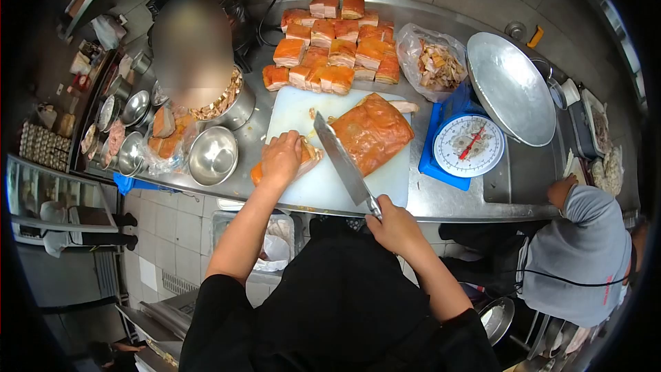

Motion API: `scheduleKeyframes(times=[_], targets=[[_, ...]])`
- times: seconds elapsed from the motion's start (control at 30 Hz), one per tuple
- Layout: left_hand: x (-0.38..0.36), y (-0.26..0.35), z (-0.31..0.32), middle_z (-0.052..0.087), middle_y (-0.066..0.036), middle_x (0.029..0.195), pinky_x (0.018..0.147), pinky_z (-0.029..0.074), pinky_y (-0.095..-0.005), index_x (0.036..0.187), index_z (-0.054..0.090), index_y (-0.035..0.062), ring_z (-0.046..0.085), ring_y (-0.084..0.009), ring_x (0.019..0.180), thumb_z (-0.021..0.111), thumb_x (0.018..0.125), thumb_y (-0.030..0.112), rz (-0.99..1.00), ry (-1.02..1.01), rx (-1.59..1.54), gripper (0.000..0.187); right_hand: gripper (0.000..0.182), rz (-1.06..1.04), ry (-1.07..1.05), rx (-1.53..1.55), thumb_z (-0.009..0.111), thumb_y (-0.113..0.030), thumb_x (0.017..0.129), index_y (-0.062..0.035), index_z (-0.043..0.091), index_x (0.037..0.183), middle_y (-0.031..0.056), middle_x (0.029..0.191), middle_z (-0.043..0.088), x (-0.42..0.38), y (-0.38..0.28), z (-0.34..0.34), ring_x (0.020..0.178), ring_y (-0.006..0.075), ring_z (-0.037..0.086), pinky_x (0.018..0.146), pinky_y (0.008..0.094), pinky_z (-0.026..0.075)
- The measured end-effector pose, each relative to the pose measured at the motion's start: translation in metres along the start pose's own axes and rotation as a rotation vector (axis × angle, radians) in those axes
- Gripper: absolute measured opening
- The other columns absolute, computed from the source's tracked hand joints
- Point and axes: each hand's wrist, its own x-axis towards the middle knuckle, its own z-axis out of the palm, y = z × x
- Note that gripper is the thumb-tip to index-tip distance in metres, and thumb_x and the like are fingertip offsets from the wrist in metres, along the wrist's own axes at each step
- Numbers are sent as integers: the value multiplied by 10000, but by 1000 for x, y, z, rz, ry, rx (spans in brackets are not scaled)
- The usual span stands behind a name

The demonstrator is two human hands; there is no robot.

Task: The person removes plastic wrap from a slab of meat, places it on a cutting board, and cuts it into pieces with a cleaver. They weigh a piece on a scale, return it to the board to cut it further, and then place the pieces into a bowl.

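Note:
My right hand (392,224) grips the handle of a broad kitchen knife (342,163), its blade angled up and to the left over a white cutting board (284,111). The blade lies along the left edge of a large slab of pork belly (372,134) with orange-brown skin. On the board's left side, my left hand (283,160) is closed over a narrower strip of pork belly (308,158), partly covering it. A few small scraps lie near the knife tip. Behind the board, several cut blocks of pork belly (329,53) are piled in rows.
Right of the board stands a blue scale (469,146) with a large metal pan (511,89). A plastic bag of meat pieces (435,65) is behind. Metal bowls (213,156) and a pot (241,107) crowd the left. A person in grey (578,255) works at right.

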Motion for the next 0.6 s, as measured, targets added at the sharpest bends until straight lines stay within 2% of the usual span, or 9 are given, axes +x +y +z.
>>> scheduleKeyframes(times=[0.13,0.23,0.43,0.5,0.6], targets=[[1,-3,6,678,-129,888,770,464,-501,988,596,87,636,-346,875,568,945,213,-15,-2,-48,135,319,-58,-1,-53,602,-242,898,9,487,1057,266,817,672,12,-17,-6,802,449,663,766,523,512],[1,-3,3,673,-136,899,784,460,-497,988,595,81,630,-345,892,559,948,206,-14,-6,-85,137,329,-100,-37,-92,595,-251,911,13,487,1075,284,873,672,17,-28,-11,833,468,648,763,534,498],[2,-1,0,663,-136,952,814,452,-476,981,591,62,609,-337,926,545,945,191,-25,-33,-79,141,310,-151,-83,-145,588,-221,913,51,473,1008,287,838,658,20,-49,-16,818,475,643,755,532,499],[3,-1,0,660,-129,962,819,452,-468,978,589,61,604,-331,930,550,937,189,-33,-65,-73,140,266,-119,-148,-198,563,-184,914,53,491,1009,277,863,670,23,-59,-22,846,437,665,781,509,518],[3,0,-1,659,-127,956,819,450,-465,976,587,63,605,-327,929,551,932,188,-28,-76,-75,137,259,-139,-131,-182,553,-173,913,64,500,1003,283,860,670,35,-64,-21,848,434,669,785,513,518]])
